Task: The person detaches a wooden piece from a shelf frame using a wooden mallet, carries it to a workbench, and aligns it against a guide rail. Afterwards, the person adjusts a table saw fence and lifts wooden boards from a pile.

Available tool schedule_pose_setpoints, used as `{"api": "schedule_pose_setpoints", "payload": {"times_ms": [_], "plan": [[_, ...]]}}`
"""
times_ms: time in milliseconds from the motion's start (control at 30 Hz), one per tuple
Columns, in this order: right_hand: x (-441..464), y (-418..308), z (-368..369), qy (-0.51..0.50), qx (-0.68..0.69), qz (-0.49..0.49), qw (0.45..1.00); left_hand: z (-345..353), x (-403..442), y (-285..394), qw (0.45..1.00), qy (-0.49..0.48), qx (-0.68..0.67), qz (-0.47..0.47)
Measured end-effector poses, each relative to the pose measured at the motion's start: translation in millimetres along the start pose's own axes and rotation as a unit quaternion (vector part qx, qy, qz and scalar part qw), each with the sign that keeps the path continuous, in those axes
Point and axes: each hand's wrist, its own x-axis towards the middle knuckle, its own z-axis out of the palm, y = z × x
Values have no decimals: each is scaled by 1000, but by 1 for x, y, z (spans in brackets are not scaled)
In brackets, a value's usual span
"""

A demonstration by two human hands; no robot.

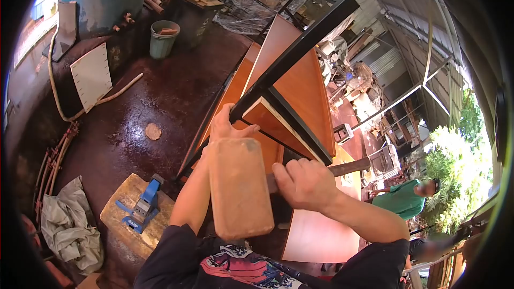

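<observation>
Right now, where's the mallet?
Head view, lower centre: the mallet is in the right hand, its block partly covering the left forearm.

No word or number can be read for sure. The blue clamp (143,203) has small white marks on its low end. They look like letters, but they are too tiny and blurry to read. The dark T-shirt (168,254) has a pink and white print (249,267) on the front, and it is a picture. The white board (92,77) has little dark marks along its edges.
</observation>
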Motion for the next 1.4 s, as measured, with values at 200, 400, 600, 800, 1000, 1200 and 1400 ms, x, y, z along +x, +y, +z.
{"api": "schedule_pose_setpoints", "payload": {"times_ms": [200, 400, 600, 800, 1000, 1200, 1400], "plan": [[-51, -20, 20, -92, 156, 180, 967, -3, -18, -12, 989, 89, 69, 97], [-116, -71, 34, -191, 257, 351, 880, 0, -14, 31, 953, 175, 127, 210], [-164, -107, 60, -43, 323, 471, 820, 28, 26, 44, 986, 76, 44, 145], [-183, -121, 78, 1, 325, 495, 806, 43, 30, 42, 980, 135, 52, 138], [-200, -131, 109, 78, 416, 548, 721, 48, 31, 39, 984, 127, 9, 123], [-172, -125, 84, 71, 334, 504, 793, 43, 29, 51, 988, 105, -24, 107], [-183, -157, 94, 63, 247, 510, 821, 43, 23, 50, 970, 147, 83, 172]]}}
